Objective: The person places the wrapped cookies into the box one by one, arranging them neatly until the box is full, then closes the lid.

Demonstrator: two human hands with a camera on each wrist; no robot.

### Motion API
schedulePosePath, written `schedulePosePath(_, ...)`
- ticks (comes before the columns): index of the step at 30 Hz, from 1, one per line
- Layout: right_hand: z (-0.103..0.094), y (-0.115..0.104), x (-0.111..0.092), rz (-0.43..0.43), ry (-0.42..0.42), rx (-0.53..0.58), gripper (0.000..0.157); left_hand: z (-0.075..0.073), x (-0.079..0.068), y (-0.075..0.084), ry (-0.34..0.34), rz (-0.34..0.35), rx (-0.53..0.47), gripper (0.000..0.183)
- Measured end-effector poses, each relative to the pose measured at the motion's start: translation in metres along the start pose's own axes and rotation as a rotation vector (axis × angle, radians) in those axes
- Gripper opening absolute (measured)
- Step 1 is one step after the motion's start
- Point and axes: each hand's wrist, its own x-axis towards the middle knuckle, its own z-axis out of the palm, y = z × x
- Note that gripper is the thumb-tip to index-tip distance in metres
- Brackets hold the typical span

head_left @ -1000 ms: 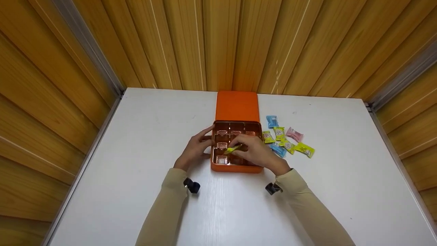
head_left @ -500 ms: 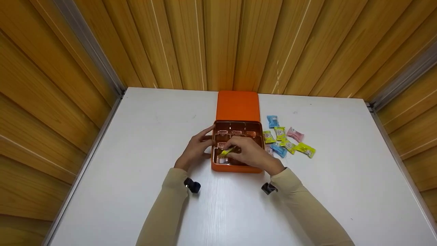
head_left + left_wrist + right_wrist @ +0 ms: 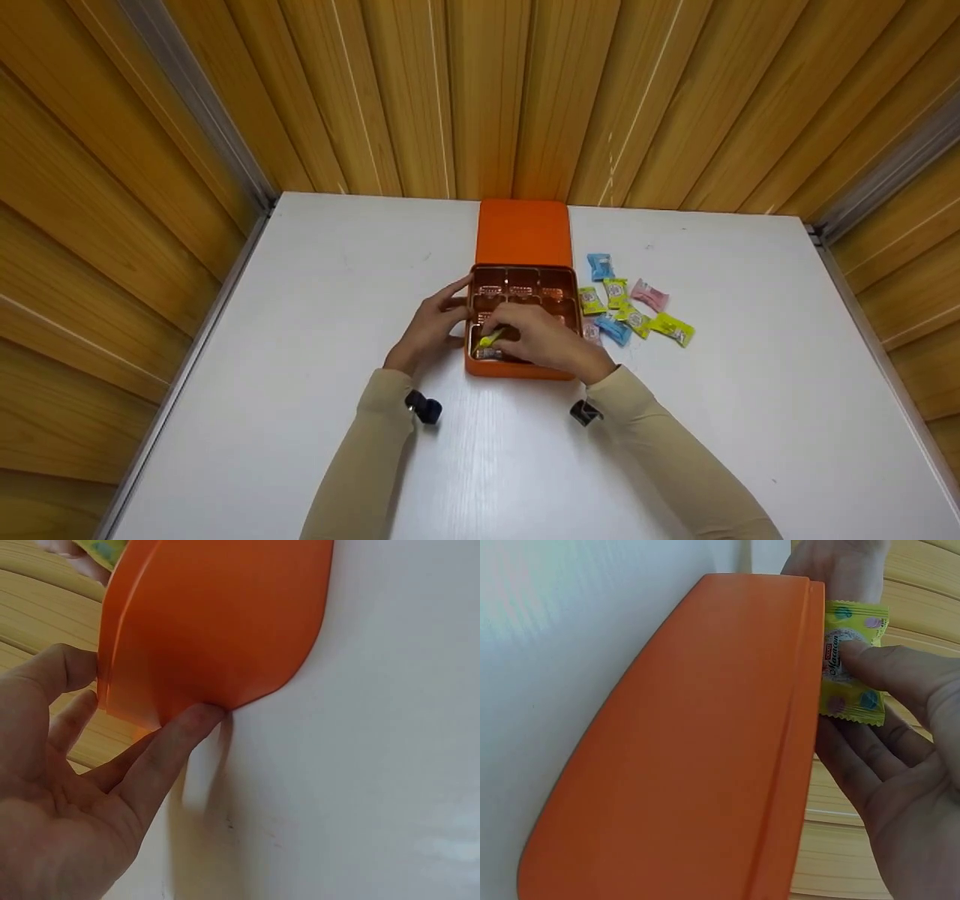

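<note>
An orange tin box stands with a divided tray of several compartments inside it. Over the tray's near-left compartment, my right hand pinches a yellow wrapped candy between thumb and fingers. In the right wrist view the candy shows its printed wrapper, partly below the box rim. My left hand lies along the box's left side, its fingertips touching the wall. From the left wrist view, the fingers are fairly straight against the orange wall.
Right of the box lie several wrapped candies: blue, yellow and pink. The orange lid is behind the box, near the wood-look wall. Everything stands on a white table.
My right hand has moved left and slightly down with the yellow candy, into the near-left compartment's area. The left hand stays on the box's side.
</note>
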Motion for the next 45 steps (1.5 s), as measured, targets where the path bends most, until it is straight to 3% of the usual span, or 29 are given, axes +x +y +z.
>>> schedulePosePath(24, 0.0025, 0.0027, 0.0044, -0.017, -0.044, 0.004, 0.019, -0.0001, -0.0008, 0.0003, 0.006, -0.001, 0.026, 0.065)
schedulePosePath(45, 0.0031, 0.0009, 0.0069, -0.001, -0.072, -0.048, 0.02, -0.0002, -0.0008, 0.0011, 0.0, -0.007, -0.021, 0.065)
